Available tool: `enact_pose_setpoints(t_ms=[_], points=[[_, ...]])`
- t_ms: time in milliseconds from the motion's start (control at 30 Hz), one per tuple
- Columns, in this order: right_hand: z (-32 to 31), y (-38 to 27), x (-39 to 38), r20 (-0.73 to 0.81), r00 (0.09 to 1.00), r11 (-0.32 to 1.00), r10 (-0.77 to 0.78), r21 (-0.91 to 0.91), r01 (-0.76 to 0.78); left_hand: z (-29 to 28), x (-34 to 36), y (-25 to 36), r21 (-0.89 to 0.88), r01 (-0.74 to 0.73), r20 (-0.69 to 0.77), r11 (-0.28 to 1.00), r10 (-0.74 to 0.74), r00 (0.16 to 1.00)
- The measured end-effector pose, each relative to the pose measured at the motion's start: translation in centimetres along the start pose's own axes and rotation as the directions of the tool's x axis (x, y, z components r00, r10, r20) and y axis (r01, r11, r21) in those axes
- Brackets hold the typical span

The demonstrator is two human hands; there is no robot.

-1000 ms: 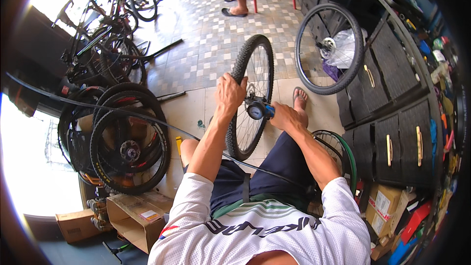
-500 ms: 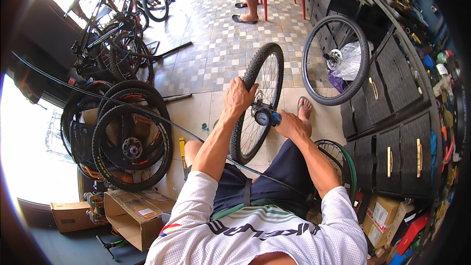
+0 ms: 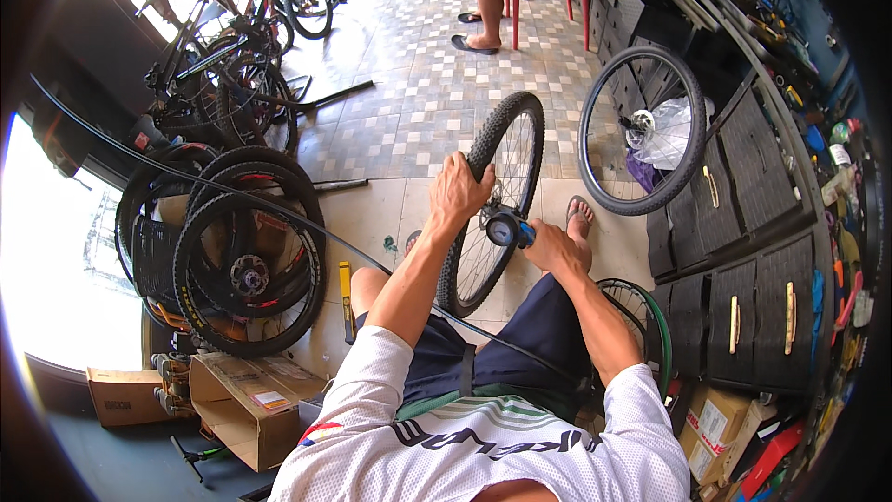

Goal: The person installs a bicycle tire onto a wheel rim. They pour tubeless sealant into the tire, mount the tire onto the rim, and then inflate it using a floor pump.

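A bicycle wheel with a knobby black tire (image 3: 483, 137) stands upright on the floor between my knees, slightly tilted. My left hand (image 3: 459, 191) is closed over the left side of its tire. In my right hand (image 3: 552, 249) is a tire inflator with a round dial gauge (image 3: 503, 230) and a blue body, held in front of the wheel's spokes near the hub. The inflator's nozzle end and its contact with the valve are hidden. A thin black hose (image 3: 358, 255) runs from the upper left across my lap.
Several spare wheels (image 3: 249, 344) lean in a stack at left, below parked bicycles (image 3: 200, 46). Another wheel (image 3: 595, 172) leans by dark drawers (image 3: 757, 316) at right. Ahead, a person sits on a red chair (image 3: 588, 0). Cardboard boxes (image 3: 246, 409) stand lower left.
The view has shifted slightly, so the surroundings sit a little lower and further right. Both hands keep their holds on the tire and the inflator.
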State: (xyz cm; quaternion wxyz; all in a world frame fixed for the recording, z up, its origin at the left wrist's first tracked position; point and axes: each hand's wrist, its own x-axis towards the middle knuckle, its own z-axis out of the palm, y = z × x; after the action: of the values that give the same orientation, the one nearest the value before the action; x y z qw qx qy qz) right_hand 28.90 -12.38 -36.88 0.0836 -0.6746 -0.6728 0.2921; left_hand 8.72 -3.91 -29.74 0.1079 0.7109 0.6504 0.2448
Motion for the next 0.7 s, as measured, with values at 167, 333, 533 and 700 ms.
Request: enact_pose_setpoints(t_ms=[167, 333, 533, 700], points=[[0.1, 0.0, 0.0, 0.006, 1.000, 1.000, 0.004, 0.000, -0.004, -0.4, -0.1, 0.4, -0.012, 0.019, 0.052, 1.000, -0.018, 0.998], [-0.2, -0.4, 0.0, 0.001, 1.000, 1.000, -0.010, 0.002, 0.010, -0.6, 0.4, -0.2, -0.031, 0.027, 0.095, 0.999, -0.024, 0.995], [-0.3, -0.5, 0.3, 0.001, 1.000, 1.000, -0.021, -0.005, 0.021, -0.6, 0.6, -0.8, -0.058, 0.002, 0.061, 0.998, 0.002, 0.998], [-0.1, 0.1, 0.5, -0.012, 1.000, 1.000, -0.026, -0.002, 0.026, -0.7, 0.8, -0.4, -0.061, 0.006, 0.088, 0.998, -0.001, 0.996]])
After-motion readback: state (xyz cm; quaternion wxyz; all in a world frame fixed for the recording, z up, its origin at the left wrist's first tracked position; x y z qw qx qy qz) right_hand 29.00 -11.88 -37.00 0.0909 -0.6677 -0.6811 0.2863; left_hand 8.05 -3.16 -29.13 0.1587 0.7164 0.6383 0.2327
